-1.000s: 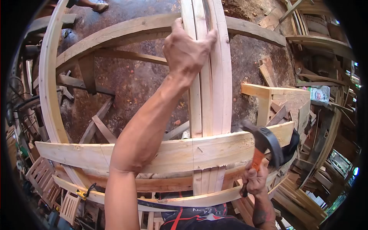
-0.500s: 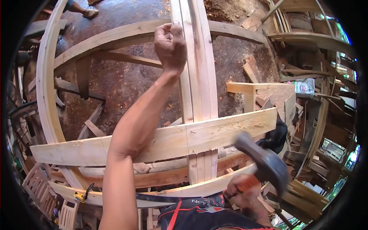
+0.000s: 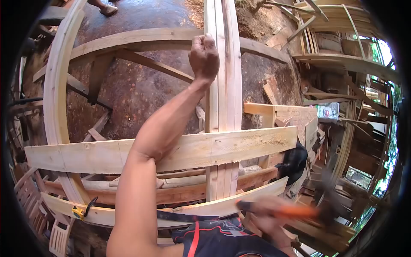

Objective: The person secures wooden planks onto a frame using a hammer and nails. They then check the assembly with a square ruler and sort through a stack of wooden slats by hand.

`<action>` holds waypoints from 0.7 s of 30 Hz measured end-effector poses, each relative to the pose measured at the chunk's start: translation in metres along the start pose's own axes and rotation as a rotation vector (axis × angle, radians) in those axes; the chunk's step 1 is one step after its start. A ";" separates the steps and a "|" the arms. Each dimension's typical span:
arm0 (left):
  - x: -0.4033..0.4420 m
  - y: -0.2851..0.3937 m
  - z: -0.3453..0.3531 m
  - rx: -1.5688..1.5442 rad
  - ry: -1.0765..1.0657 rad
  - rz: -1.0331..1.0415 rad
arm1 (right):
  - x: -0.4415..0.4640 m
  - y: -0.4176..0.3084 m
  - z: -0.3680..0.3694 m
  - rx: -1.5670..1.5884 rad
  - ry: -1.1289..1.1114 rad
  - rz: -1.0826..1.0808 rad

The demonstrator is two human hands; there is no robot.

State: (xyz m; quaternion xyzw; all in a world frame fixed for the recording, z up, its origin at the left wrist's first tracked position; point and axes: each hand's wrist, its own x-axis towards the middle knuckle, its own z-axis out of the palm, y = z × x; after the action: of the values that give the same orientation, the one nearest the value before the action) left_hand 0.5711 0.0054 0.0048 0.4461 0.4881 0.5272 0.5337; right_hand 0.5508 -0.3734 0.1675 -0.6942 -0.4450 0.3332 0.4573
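Note:
My left hand (image 3: 204, 58) is closed in a fist against the left edge of the long upright-running timbers (image 3: 227, 94); whatever its fingers hold is hidden. Its forearm passes above a pale cross plank (image 3: 252, 143), which lies over those timbers. A small nail (image 3: 217, 141) sticks up from this plank near a pencil line. Low on the right, my right hand (image 3: 267, 210) grips a hammer (image 3: 297, 212) by its orange and black handle. The hammer's head is smeared by motion, out to the right and apart from the plank.
A second long timber (image 3: 58, 98) runs along the left side. A curved brace (image 3: 132, 38) crosses at the back. Nearer me lies another plank (image 3: 102, 214) with a yellow tape measure (image 3: 78, 212). Stacked lumber (image 3: 346, 19) and a plastic bag (image 3: 329, 111) are on the right. A person's foot (image 3: 108, 10) shows far left.
The hammer has swung from above the cross plank's near edge down and right, its head now pointing right. My left hand stays fisted at the timbers. The view has shifted slightly.

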 end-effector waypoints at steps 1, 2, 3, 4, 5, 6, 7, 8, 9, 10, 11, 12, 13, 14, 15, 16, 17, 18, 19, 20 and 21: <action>0.003 0.006 -0.002 -0.008 0.005 0.016 | 0.006 0.012 0.012 -0.599 -0.175 -0.003; 0.000 0.011 -0.003 0.002 0.012 0.009 | 0.010 0.015 0.027 -0.150 -0.071 0.405; -0.005 0.015 -0.002 0.013 0.000 0.001 | 0.017 0.012 0.044 0.329 0.055 0.790; -0.004 0.015 -0.004 0.069 -0.039 -0.055 | 0.014 0.004 0.041 0.401 0.162 0.758; 0.003 0.015 -0.005 0.069 -0.031 -0.040 | 0.015 -0.002 0.030 0.496 0.228 0.608; 0.000 0.010 -0.003 0.029 -0.026 -0.037 | 0.010 -0.010 0.022 0.478 0.343 0.495; -0.002 0.008 -0.001 -0.014 -0.017 -0.031 | 0.015 -0.026 -0.001 0.486 0.162 0.289; -0.002 0.007 0.000 -0.010 -0.013 -0.027 | 0.012 -0.047 -0.010 0.267 0.239 0.222; -0.003 0.007 0.000 -0.009 -0.007 -0.035 | 0.009 -0.060 -0.015 0.047 0.307 0.157; -0.004 0.008 0.000 -0.009 0.000 -0.024 | 0.019 -0.047 0.001 0.438 0.231 -0.094; -0.003 0.010 -0.001 -0.009 0.008 -0.008 | -0.006 -0.018 -0.016 -0.247 -0.166 0.109; -0.001 0.008 -0.002 -0.006 -0.008 -0.021 | -0.013 0.014 0.015 -0.431 -0.094 0.031; -0.003 0.010 -0.003 -0.007 -0.011 -0.012 | 0.010 0.022 0.040 -0.267 -0.073 0.436; -0.007 0.012 -0.004 0.023 -0.020 -0.033 | 0.002 0.042 0.047 -0.180 -0.082 0.459; -0.003 0.013 -0.002 0.044 -0.012 -0.044 | 0.001 0.042 0.047 -0.182 -0.076 0.441; -0.001 0.011 0.000 0.021 0.023 0.023 | -0.001 0.039 0.042 0.061 0.029 0.464; -0.005 0.003 0.000 0.025 0.024 -0.001 | -0.012 0.029 0.038 0.302 0.149 0.517; -0.004 0.001 0.001 0.026 0.016 -0.012 | -0.004 -0.003 0.035 0.309 0.135 0.354; 0.000 -0.001 0.001 0.024 0.011 -0.007 | 0.005 -0.018 0.029 0.298 0.088 0.201; 0.001 -0.002 0.001 0.016 0.008 -0.003 | 0.002 -0.014 0.034 0.348 0.168 0.130; 0.002 -0.004 0.001 0.016 0.014 0.000 | -0.002 -0.006 0.038 0.398 0.247 0.052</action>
State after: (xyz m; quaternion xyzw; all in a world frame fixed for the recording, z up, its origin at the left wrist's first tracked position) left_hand 0.5722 0.0074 0.0011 0.4466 0.4961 0.5265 0.5265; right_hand 0.5154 -0.3615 0.1596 -0.6372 -0.2932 0.3386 0.6272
